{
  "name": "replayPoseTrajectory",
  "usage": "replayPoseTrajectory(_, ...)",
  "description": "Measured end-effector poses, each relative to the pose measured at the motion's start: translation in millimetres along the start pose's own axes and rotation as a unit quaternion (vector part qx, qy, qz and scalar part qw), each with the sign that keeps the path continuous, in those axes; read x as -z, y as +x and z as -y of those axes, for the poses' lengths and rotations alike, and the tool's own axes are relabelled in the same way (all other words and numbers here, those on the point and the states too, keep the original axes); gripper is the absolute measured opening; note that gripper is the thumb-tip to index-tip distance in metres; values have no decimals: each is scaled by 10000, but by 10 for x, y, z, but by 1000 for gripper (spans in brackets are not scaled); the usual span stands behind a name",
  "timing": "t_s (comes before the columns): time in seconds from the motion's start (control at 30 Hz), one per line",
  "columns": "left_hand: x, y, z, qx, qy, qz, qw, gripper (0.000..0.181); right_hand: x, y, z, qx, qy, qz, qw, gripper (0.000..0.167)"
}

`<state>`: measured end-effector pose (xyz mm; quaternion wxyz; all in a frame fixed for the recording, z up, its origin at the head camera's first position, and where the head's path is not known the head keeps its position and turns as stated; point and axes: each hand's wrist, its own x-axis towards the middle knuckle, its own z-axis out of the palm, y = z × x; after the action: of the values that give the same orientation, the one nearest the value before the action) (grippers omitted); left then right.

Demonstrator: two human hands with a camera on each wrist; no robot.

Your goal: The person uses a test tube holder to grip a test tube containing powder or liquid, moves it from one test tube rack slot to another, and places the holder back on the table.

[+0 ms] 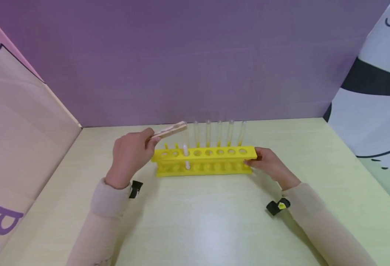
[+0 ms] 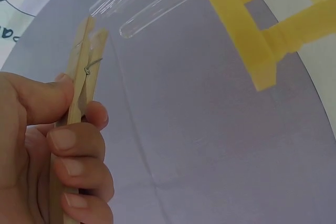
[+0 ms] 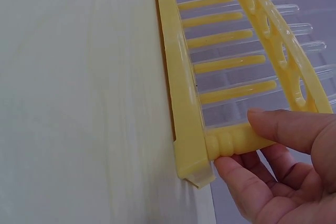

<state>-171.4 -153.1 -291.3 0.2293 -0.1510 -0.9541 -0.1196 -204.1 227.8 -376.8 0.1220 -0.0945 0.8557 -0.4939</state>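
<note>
While left fingers [image 2: 79,142] curl round one clamp [image 2: 79,83], right fingers [image 3: 245,183] pinch one rack [image 1: 203,158] (six clear tubes [image 1: 208,132]).

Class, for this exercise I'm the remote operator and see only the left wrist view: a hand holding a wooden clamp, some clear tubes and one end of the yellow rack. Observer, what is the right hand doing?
Observer: The right hand grips the post at the right end of the yellow rack.

Operator: Are there any pegs without clear tubes over them?

Observer: Yes, the head view shows two bare yellow pegs behind the rack's left end.
</note>
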Motion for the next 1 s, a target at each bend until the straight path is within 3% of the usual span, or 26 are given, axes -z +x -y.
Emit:
replayPoseTrajectory(0.57, -4, -42, -90, -78, 245, 53, 9997, 25, -14, 26, 23, 69, -131, 30, 9999, 43)
replayPoseTrajectory(1.0, 12, -3, -125, -204, 335, -172, 9991, 25, 50, 32, 28, -2, -157, -2, 9999, 46)
